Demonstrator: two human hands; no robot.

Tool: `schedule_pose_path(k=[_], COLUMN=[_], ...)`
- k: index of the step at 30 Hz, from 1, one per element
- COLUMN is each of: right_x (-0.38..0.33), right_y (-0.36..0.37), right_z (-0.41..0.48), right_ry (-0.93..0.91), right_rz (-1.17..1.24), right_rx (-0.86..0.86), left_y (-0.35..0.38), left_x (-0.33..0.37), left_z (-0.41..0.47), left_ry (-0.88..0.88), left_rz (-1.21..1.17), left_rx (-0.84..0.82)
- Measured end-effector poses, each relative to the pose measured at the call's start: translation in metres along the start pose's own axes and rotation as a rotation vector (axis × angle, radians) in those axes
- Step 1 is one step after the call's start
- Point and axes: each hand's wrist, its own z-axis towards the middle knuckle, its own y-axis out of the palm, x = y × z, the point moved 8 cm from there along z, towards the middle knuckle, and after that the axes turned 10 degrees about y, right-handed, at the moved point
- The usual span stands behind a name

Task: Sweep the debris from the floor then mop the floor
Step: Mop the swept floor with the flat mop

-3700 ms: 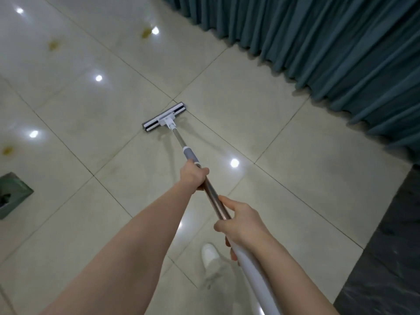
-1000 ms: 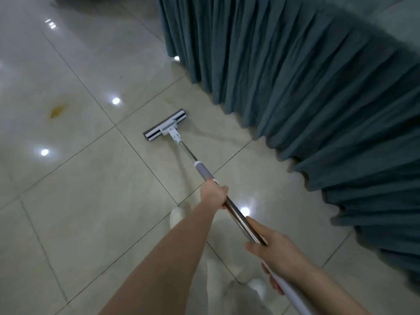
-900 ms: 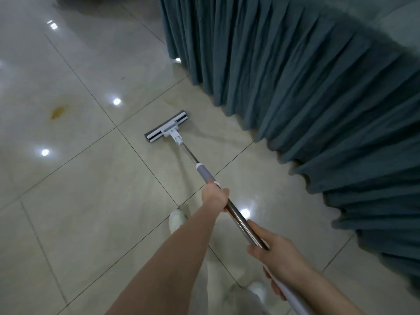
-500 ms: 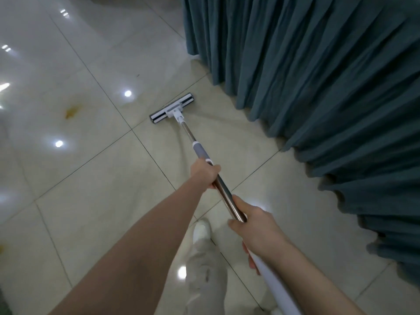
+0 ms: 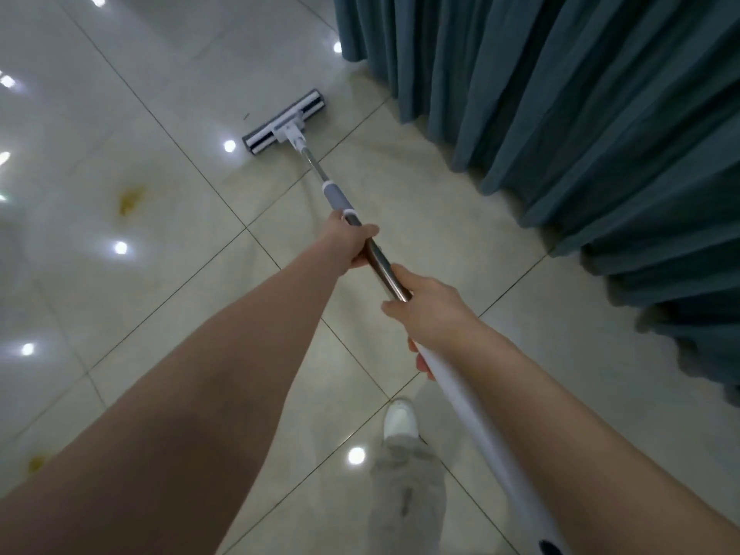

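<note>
Mop (image 5: 336, 198) held 2-handed, head (image 5: 284, 122) flat on floor (image 5: 160, 294) nr curtain (image 5: 560, 114). Left grip (image 5: 352, 244) clenched on steel shaft (image 5: 382, 266), fwd; right grip (image 5: 428, 310) clenched on shaft, just behind.

Curtain (image 5: 580, 126) walls off right; open tile floor (image 5: 120, 298) left of mop (image 5: 285, 123).

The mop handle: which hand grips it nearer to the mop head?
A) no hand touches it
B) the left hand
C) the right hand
B: the left hand grips the mop handle farther down the shaft, closer to the mop head, and the right hand holds it behind.
</note>
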Motion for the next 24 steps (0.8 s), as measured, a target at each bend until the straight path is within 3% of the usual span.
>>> schedule_pose_path(k=[5, 9, 19, 24], right_x=[0.052, 0.103, 0.358, 0.434], right_y=[-0.024, -0.049, -0.111, -0.146], right_z=[-0.014, -0.047, -0.162, -0.214], right_ry=[0.026, -0.001, 0.047, 0.08], right_rz=[-0.011, -0.07, -0.348, -0.385], right_rx=[0.033, 0.066, 0.144, 0.187], left_y=[0.041, 0.081, 0.243, 0.302], left_x=[-0.022, -0.042, -0.158, -0.2], left_z=[-0.032, -0.081, -0.269, -0.328], left_ry=[-0.025, -0.054, -0.179, -0.243], left_rz=[-0.036, -0.051, -0.138, -0.264], left_rx=[0.047, -0.012, -0.12, -0.138])
